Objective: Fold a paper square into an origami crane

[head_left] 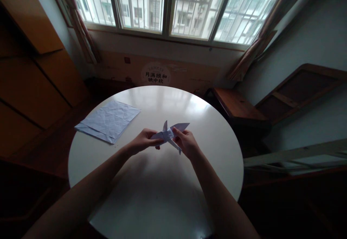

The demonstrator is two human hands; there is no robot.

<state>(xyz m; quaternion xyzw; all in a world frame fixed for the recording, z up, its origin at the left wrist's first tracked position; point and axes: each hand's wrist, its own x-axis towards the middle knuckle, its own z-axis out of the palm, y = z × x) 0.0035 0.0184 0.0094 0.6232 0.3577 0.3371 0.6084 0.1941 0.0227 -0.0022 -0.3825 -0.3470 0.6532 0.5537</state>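
Observation:
A folded white paper crane [167, 134] is held above the middle of the round table, its wings spread to left and right. My left hand [148, 139] pinches the left wing between thumb and fingers. On the other side, my right hand [187, 141] grips the crane near the base of the right wing, whose pointed tip shows past the fingers. One narrow point of the paper sticks up away from me; another, with a bent end, slants down toward me beside my right hand. My fingers hide part of both wings.
Creased sheets of white paper [111, 120] lie stacked at the table's left edge. The round white table [162, 203] has a glossy top. Beyond it stand a brown printed panel [184, 69] under the window and a wooden stool or bench [238, 103] at the right.

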